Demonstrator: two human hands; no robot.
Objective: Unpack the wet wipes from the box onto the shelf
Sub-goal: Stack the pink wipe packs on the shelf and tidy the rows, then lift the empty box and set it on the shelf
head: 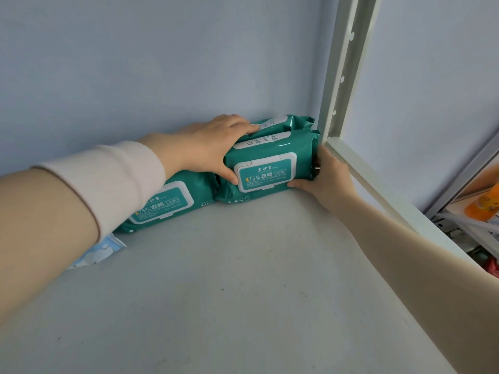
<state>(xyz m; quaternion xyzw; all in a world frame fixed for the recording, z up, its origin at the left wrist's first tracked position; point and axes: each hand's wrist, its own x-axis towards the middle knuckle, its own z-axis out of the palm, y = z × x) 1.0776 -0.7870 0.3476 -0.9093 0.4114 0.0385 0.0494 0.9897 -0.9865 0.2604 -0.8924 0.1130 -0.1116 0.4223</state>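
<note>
left hand (205, 147) and right hand (328, 175) grasp a teal plastic wet-wipe pack (266, 168), seating it in the pale grey shelf (243, 279) corner; next, likely, release it.

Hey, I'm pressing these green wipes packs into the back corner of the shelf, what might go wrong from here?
Your right hand sits squeezed between the end of the front pack and the metal upright; it might scrape or get pinched.
The front pack and the rear pack stand on edge; once your left hand lets go, they may tip forward.
Your left forearm lies over the neighbouring pack; pulling back might drag it.
</note>
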